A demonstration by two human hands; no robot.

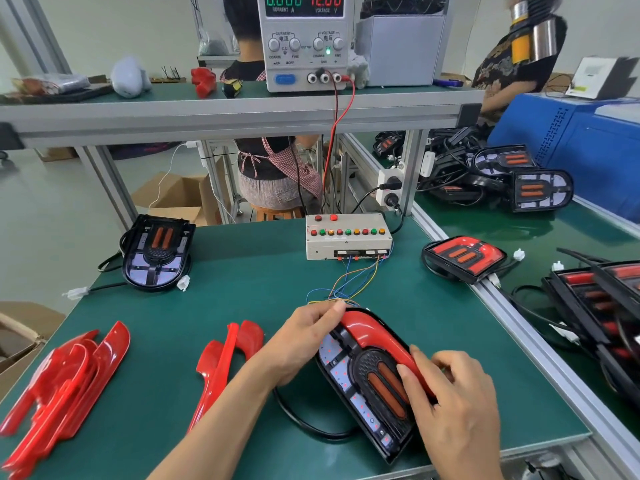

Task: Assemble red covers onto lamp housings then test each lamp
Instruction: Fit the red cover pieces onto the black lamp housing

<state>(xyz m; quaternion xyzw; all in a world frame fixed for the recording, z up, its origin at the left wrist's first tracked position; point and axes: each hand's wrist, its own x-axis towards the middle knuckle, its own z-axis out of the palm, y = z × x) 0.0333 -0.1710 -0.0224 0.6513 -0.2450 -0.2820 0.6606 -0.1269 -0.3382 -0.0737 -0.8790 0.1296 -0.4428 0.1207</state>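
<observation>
Head view: on the green bench, near right, a black lamp housing lies tilted, with a red cover seated along its far and right edge. The left hand curls its grip over the cover's far end; the right hand pinches the cover's right side, thumb on the housing face. Loose red covers lie near left and near centre. An uncovered housing sits far left, the button test box far centre, and a finished lamp far right.
</observation>
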